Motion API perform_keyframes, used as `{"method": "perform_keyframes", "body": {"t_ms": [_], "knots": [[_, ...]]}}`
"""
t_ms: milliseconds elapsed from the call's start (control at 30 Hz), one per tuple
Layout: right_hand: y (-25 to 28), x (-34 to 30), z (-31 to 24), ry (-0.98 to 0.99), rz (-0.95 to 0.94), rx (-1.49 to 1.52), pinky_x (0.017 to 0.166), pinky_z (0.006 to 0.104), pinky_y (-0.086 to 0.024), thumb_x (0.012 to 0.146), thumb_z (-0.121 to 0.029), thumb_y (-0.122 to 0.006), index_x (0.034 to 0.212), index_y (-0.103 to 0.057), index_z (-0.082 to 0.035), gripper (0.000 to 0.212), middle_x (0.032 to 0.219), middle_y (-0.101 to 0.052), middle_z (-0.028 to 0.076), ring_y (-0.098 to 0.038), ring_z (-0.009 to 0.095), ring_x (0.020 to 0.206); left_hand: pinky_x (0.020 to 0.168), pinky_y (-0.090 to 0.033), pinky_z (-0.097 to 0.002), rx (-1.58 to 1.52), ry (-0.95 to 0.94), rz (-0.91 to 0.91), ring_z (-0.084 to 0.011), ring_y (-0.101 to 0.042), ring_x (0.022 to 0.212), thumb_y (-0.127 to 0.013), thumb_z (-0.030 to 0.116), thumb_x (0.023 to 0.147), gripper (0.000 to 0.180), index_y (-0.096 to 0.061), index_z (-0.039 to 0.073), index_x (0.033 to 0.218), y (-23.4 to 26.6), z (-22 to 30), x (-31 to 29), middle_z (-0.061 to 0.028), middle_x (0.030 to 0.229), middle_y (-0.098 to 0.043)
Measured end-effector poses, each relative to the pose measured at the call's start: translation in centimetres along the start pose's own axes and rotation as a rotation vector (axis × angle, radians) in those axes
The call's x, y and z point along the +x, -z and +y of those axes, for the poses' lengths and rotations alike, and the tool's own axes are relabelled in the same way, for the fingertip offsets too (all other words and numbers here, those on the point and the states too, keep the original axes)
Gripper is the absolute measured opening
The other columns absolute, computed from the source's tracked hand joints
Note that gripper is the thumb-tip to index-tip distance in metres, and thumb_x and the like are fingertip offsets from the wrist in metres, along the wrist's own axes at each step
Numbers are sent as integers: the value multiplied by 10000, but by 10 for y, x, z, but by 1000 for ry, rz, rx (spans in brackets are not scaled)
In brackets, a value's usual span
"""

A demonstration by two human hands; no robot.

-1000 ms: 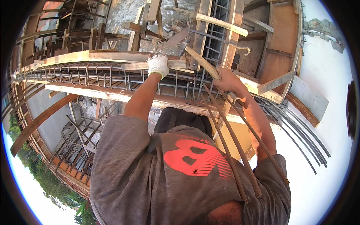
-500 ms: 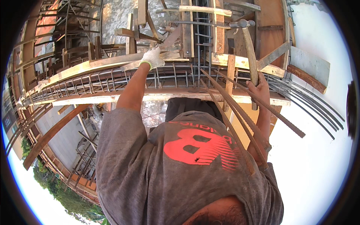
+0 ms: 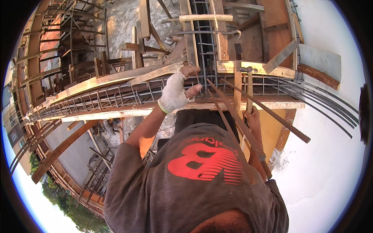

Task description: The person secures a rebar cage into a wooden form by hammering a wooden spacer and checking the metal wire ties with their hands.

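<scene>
My left hand, in a white knit glove with bare fingertips, reaches over the beam's steel cage. Its fingers and thumb are spread apart with nothing between them. Beside it lies a loose wooden strip along the formwork edge. My right hand is closed round the lower handle of a hammer, at the near edge of the formwork. The metal head points away from me, by an upright wooden batten. Rusty rebars slant up past my right forearm.
A reinforcement cage runs across inside timber formwork; another leads away. A wooden crosspiece and a hooked metal bar span that one. Rebar ends jut out at right, near a pale wall.
My left hand has left the wooden strip and come right and nearer, fingers spreading. My right hand has lowered the hammer toward me and slightly left. The view has shifted slightly.
</scene>
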State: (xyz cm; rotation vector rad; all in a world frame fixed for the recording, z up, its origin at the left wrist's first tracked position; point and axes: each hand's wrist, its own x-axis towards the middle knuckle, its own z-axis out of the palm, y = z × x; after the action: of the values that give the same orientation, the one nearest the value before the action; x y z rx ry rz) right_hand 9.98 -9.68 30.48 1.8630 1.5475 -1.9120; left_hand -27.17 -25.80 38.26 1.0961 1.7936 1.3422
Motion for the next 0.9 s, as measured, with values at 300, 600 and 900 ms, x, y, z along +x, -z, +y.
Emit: {"method": "perform_keyframes", "body": {"t_ms": [300,600,900], "knots": [[-13,34,-2,85,-46,-17,470,286,-490,879,-128,-694,990,-542,-58,201,710,-546,19,-564,127,531,1004,-461,-522,-88,-472,-3,-437,-560,1203,-802,611,738,971,-441,27,1425,-66,88,-14,-216,1289,-577],[-15,-31,28,5,-69,344,463,281,-497,868,-213,-714,1011,-559,-49,267,701,-603,24,-598,127,524,681,-432,-405,-228,-635,272,-254,-573,753,-848,264,768,579,-551,51,1217,-110,88,1,-79,899,-611],[6,69,5,7,-64,342,457,296,-493,861,-114,-657,1022,-525,-39,221,682,-589,60,-583,141,507,560,-471,-262,-547,-722,89,-160,-535,653,-925,311,654,779,-507,84,1272,-107,-3,8,-76,882,-551]]}}
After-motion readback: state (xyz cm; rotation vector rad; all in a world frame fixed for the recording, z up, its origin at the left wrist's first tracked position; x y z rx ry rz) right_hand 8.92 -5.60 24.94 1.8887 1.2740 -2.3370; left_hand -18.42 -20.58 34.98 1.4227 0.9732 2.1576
